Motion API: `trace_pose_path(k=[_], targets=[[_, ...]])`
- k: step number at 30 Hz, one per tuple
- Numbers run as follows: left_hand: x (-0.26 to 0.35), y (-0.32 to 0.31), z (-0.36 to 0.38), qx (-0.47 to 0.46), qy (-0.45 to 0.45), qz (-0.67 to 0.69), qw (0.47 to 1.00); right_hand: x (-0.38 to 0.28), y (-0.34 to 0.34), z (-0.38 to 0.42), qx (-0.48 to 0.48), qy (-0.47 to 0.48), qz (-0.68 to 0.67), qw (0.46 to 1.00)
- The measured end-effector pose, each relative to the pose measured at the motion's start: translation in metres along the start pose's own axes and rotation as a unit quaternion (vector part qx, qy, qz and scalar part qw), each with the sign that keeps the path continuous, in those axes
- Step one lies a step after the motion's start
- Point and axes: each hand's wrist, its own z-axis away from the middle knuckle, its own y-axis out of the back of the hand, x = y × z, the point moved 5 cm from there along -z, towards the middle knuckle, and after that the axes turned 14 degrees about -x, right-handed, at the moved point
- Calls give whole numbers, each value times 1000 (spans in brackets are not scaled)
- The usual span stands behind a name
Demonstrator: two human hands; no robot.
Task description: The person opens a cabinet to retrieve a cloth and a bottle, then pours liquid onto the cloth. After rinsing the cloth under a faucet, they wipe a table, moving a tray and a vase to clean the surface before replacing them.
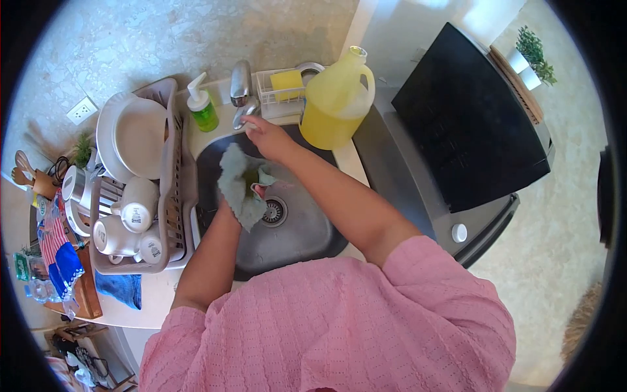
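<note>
Over the steel sink (294,245), my left hand (259,191) is closed on a pale green cloth (235,179). The cloth drapes over most of that hand, so only a bit of the fingers shows. Something darker green shows in its folds, too hidden to name. My right hand (266,138) reaches across to the chrome faucet (241,83), its fingers closed around the lever (244,116) at the sink's back edge. No water stream can be made out. Below the cloth lies the drain strainer (274,212).
A dish rack (171,196) with plates (140,137) and mugs (138,204) stands left. Behind the sink are a green soap bottle (204,112), a caddy with a yellow sponge (286,83) and a large yellow jug (336,104). A black glass panel (470,124) rises right, near a white cap (459,232).
</note>
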Motion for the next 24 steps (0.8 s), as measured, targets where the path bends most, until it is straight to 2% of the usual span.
trace_pose_path(k=[1, 2, 3, 4, 6, 7, 8, 11, 15, 17, 19, 20, 22, 24], targets=[[1, 14, -9, 1, -4, -2, 1000, 13, -9, -17, -7, -74, -167, 983], [3, 25, -21, -44, -22, 28, 998, 17, -13, -33, -11, -68, -167, 984], [8, 28, -25, -87, -39, 58, 994, 25, -19, -48, 6, -90, -278, 956], [12, 28, -24, -85, -46, 56, 994, 31, -26, -59, 21, -113, -385, 916], [18, 27, -21, -37, -107, -156, 981, 28, -33, -68, 20, -106, -394, 913], [21, 5, -19, -15, -147, -205, 967, 27, -32, -69, 42, -102, -371, 922], [23, -5, -20, -15, -151, -204, 967, 25, -30, -69, 66, -98, -345, 931], [26, -9, -31, -16, -159, -91, 983, 21, -28, -68, 73, -120, -320, 937], [39, 1, -66, -99, -193, -4, 976, 20, -26, -70, 70, -141, -307, 939], [49, 5, -92, -194, -229, 49, 953, 20, -25, -71, 86, -120, -311, 939], [58, 6, -111, -331, -257, 124, 899, 17, -24, -69, 91, -118, -308, 940], [56, -8, -99, -328, -255, 124, 901, 16, -24, -69, 96, -114, -304, 941], [43, -23, -75, -107, -209, 32, 972, 16, -23, -68, 104, -115, -308, 939], [38, -32, -61, -139, -193, -10, 971, 14, -20, -66, 113, -114, -309, 937]])
